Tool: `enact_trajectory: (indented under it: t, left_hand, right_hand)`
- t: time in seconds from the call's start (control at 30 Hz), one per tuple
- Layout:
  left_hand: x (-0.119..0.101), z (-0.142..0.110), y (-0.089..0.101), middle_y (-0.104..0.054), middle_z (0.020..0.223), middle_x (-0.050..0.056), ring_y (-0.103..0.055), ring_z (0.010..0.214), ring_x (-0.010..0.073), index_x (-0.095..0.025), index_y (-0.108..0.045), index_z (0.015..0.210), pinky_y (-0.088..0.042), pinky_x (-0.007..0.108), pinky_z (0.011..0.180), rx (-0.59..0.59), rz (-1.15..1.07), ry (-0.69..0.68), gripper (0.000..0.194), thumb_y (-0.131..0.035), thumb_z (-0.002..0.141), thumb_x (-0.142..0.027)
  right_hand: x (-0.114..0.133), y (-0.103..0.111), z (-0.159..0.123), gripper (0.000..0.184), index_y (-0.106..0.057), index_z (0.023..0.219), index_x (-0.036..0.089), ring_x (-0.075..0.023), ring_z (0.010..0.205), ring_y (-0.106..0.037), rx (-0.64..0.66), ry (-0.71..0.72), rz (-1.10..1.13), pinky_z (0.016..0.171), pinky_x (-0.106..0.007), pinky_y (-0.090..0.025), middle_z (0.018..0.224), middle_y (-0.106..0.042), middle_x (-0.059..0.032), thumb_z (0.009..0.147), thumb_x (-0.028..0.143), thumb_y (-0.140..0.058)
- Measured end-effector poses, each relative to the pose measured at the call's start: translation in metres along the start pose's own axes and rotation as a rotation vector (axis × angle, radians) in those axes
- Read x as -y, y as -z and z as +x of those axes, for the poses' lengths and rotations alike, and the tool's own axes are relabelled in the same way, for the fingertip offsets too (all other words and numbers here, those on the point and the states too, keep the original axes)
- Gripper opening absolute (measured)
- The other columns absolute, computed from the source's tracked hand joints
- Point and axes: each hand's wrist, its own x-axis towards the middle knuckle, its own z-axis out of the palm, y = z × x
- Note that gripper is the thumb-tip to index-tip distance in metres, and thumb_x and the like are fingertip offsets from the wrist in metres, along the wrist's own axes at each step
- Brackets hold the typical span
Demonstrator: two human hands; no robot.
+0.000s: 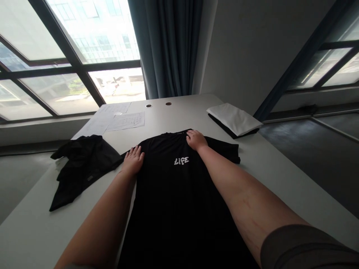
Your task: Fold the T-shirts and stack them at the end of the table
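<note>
a black t-shirt [179,201] with a white "life" print [181,161] lies flat on the white table [179,116], the left hand [133,160] spread open on it, the right hand [196,140] at the collar, any pinch unclear. crumpled black cloth [84,164], papers [117,119] and a folded white cloth [234,118] lie nearby, below big windows [70,86].

- 1 left hand [133,160]
- 1 right hand [196,140]
- 1 flat black T-shirt [174,194]
- 1 crumpled black garment [84,168]
- 1 folded white cloth [234,118]
- 1 dark cloth beneath it [221,127]
- 3 sheets of paper [126,121]
- 2 round worktop holes [148,105]
- 1 worktop [252,175]
- 1 curtain [165,48]
</note>
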Motion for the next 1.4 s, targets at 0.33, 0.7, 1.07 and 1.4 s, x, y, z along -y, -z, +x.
enact_trajectory:
  t: [0.33, 0.7, 1.07, 1.4]
  left_hand:
    - [0.011, 0.02, 0.008, -0.02, 0.173, 0.009, -0.019, 0.16, 0.0282, -0.014, -0.026, 0.166, -0.019, 0.053, 0.129, 0.084, 0.028, -0.002, 0.065, -0.025, 0.106, -0.041]
    - [-0.074, -0.031, 0.019, -0.029, 0.171, 0.007, -0.026, 0.158, 0.0331, -0.027, -0.038, 0.162, -0.03, 0.054, 0.124, -0.095, -0.016, -0.256, 0.062, -0.032, 0.107, -0.054]
    - [-0.068, -0.021, 0.012, -0.02, 0.174, 0.002, -0.015, 0.16, 0.0355, -0.04, -0.032, 0.163, -0.013, 0.075, 0.121, 0.083, -0.03, -0.193, 0.062, -0.032, 0.104, -0.061]
    - [-0.067, -0.017, 0.009, -0.02, 0.174, 0.002, -0.015, 0.16, 0.0359, -0.041, -0.034, 0.162, -0.012, 0.076, 0.121, 0.077, -0.06, -0.189, 0.062, -0.034, 0.103, -0.061]
  right_hand:
    - [0.001, 0.005, -0.007, 0.03, -0.076, 0.102, 0.014, -0.0307, 0.105, -0.053, -0.162, -0.026, -0.047, 0.093, -0.041, -0.043, 0.113, -0.067, -0.017, 0.097, 0.022, -0.048]
    - [0.0, 0.002, -0.002, 0.025, -0.068, 0.096, 0.015, -0.0295, 0.099, -0.055, -0.04, -0.113, -0.084, 0.089, -0.038, -0.042, 0.103, -0.067, -0.0163, 0.098, 0.021, -0.044]
    - [-0.027, 0.035, -0.032, 0.047, -0.056, 0.144, 0.021, -0.0268, 0.137, -0.051, 0.145, -0.047, -0.019, 0.117, -0.04, -0.039, 0.152, -0.052, -0.0127, 0.1, 0.038, -0.05]
    - [-0.091, 0.054, -0.122, 0.066, -0.028, 0.166, 0.025, -0.0307, 0.16, -0.019, 0.371, -0.337, -0.139, 0.128, -0.053, -0.019, 0.174, -0.02, -0.0047, 0.106, 0.053, -0.026]
